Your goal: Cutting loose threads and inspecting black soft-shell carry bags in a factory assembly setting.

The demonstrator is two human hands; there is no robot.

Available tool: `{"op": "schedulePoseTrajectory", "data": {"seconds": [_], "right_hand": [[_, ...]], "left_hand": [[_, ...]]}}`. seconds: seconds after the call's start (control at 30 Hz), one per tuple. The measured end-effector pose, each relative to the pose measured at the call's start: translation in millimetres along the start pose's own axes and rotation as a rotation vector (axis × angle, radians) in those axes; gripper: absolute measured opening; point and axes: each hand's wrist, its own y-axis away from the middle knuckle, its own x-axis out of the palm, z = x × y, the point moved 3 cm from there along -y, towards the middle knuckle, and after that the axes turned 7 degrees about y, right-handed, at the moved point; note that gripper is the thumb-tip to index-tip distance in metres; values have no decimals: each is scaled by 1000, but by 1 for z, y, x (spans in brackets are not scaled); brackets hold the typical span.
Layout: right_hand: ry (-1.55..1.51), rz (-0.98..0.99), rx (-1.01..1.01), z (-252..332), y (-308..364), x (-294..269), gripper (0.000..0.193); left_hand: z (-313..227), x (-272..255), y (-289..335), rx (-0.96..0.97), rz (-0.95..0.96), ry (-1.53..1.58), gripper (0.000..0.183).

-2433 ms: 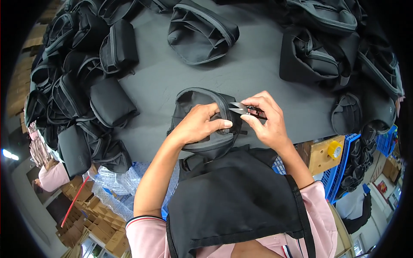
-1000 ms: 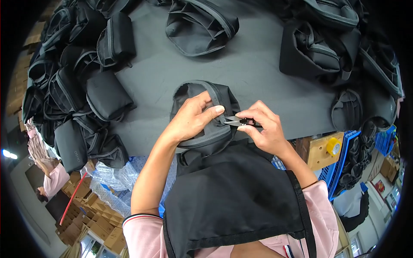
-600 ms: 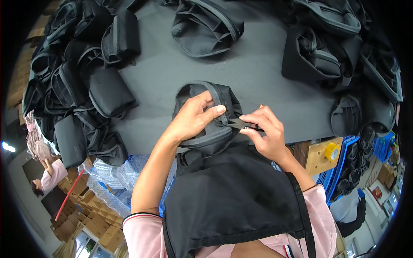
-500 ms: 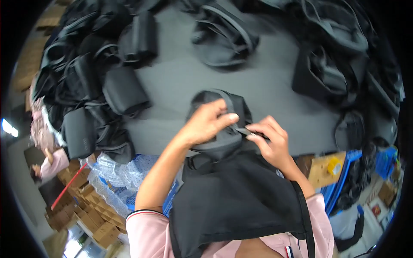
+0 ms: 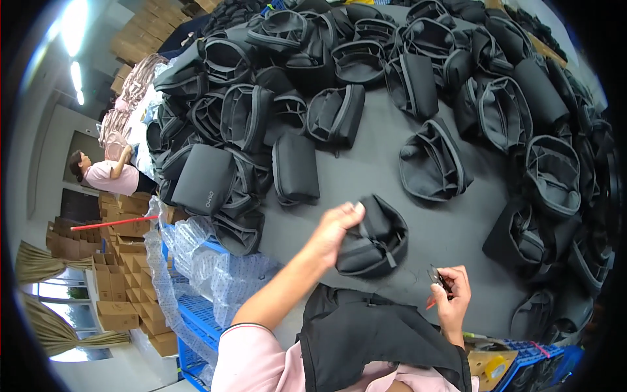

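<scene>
Left hand (image 5: pixel 334 230) grips the black pouch (image 5: pixel 372 238); right hand (image 5: pixel 452 294) pinches small snips (image 5: pixel 437 279)

Two hands show over the dark grey table (image 5: pixel 366 157): the left hand (image 5: pixel 334 230) and the right hand (image 5: pixel 452 294); one black pouch (image 5: pixel 373 240) sits under the left, near the table's near edge; one small black tool (image 5: pixel 439 279) is in the right; black pouches (image 5: pixel 294 168) heaped along the far, left and right edges number well over twenty, too overlapped to count exactly; one other person (image 5: pixel 108 175) stands off the table's left; one red stick (image 5: pixel 108 223) lies among stacked cardboard boxes (image 5: pixel 114 294), too many to count.
</scene>
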Motion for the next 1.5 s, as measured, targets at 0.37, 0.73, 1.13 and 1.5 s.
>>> {"op": "schedulePoseTrajectory", "data": {"seconds": [0.37,0.73,1.13,1.5], "right_hand": [[181,28,-99,-9,-35,16,9],[868,-320,-328,15,-196,-21,40],[819,23,-254,33,-147,10,30],[-112,-129,182,-57,-51,6,16]], "left_hand": [[-192,-52,-81,834,-154,-1353,69],[-149,-11,-102,898,-491,-1777,24],[81,77,-27,263,411,-1436,53],[101,46,-30,379,88,-1069,34]]}}
